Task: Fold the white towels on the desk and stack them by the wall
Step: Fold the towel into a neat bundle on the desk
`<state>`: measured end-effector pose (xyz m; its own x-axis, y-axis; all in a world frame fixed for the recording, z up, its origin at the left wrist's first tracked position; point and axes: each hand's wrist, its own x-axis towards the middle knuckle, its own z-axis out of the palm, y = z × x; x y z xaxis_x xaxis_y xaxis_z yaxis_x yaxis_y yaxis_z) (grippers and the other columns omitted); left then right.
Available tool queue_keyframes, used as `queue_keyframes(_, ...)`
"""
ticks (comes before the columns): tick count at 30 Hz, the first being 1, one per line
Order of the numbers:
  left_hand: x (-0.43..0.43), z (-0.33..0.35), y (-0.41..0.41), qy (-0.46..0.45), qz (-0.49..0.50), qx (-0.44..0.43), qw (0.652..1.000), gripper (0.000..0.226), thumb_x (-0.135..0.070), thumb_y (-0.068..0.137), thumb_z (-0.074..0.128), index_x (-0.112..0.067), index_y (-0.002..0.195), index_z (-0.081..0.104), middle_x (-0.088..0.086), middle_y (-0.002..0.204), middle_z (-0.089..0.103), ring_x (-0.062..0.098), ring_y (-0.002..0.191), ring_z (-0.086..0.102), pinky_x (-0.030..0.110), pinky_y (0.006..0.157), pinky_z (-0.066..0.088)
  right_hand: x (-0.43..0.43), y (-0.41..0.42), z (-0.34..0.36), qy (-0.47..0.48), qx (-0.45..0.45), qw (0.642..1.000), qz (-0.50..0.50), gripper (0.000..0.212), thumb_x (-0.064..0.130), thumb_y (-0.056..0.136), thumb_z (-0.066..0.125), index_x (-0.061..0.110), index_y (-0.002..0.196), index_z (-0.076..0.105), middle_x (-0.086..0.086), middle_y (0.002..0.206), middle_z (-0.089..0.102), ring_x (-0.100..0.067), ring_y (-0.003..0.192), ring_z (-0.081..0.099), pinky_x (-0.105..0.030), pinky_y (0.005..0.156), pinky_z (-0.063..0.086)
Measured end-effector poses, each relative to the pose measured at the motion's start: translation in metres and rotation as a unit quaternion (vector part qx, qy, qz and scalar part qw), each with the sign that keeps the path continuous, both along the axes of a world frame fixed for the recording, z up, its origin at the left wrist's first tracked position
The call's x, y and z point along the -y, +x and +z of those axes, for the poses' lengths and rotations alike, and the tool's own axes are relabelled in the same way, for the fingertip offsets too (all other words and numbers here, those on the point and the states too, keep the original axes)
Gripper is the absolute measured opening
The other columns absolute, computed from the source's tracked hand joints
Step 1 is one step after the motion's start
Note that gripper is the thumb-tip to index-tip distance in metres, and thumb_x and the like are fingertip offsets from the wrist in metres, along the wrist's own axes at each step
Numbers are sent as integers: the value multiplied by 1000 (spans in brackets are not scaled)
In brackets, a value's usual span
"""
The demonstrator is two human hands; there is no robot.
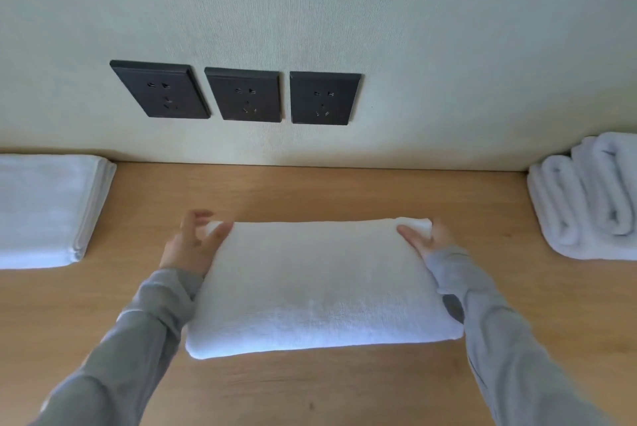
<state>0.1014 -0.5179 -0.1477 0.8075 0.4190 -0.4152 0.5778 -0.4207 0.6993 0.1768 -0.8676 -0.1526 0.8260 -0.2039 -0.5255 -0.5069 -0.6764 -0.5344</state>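
The left hand (196,243) and right hand (424,239) are clamping their fingers on the far corners of the folded white towel (320,284) lying mid-surface (310,191), probably risking its layers sagging open if lifted by corners alone.

Seen on my remote feed: three dark grey power sockets (244,95) in a level row, side by side and narrowly apart, mounted on the pale, faintly textured wall (448,29), pin holes facing out.
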Motion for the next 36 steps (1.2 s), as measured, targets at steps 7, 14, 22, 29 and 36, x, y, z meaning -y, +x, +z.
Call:
queue_keyframes(7,136,32,-51,354,-340,59,869,66,-52,90,11,-23,147,29,8,155,25,30,142,23,56,112,23,-22,-28,10,-358,111,913,161,45,45,96,34,17,130,44,-9,131,48,-28,118,44,-43,94,35)
queue_keyframes(14,143,3,-53,348,-349,18,870,60,-48,92,19,-21,142,39,3,150,35,23,138,33,49,112,25,-79,-85,14,-254,239,863,366,58,41,95,11,20,145,30,-1,154,25,-19,144,19,-52,114,11)
queue_keyframes(22,57,-22,-67,405,-287,37,868,70,-58,92,8,-19,150,15,0,157,15,20,145,13,49,116,16,-8,-82,-20,-275,197,871,357,62,51,91,-3,21,145,-9,6,156,-6,-7,143,-13,-37,118,-7)
queue_keyframes(29,58,-35,-64,394,-286,45,872,70,-59,93,8,-19,151,12,0,158,12,20,146,10,48,117,10,-11,-81,-33,-260,224,879,330,61,47,95,7,17,147,0,4,156,1,-10,144,-3,-36,117,-3)
queue_keyframes(36,58,-17,-68,381,-290,29,878,83,-64,74,-30,-24,145,-16,-6,155,-17,15,142,-18,41,118,-8,-18,-85,-13,-217,212,905,299,60,38,98,30,12,149,12,-2,158,7,-12,144,-5,-36,118,-2)
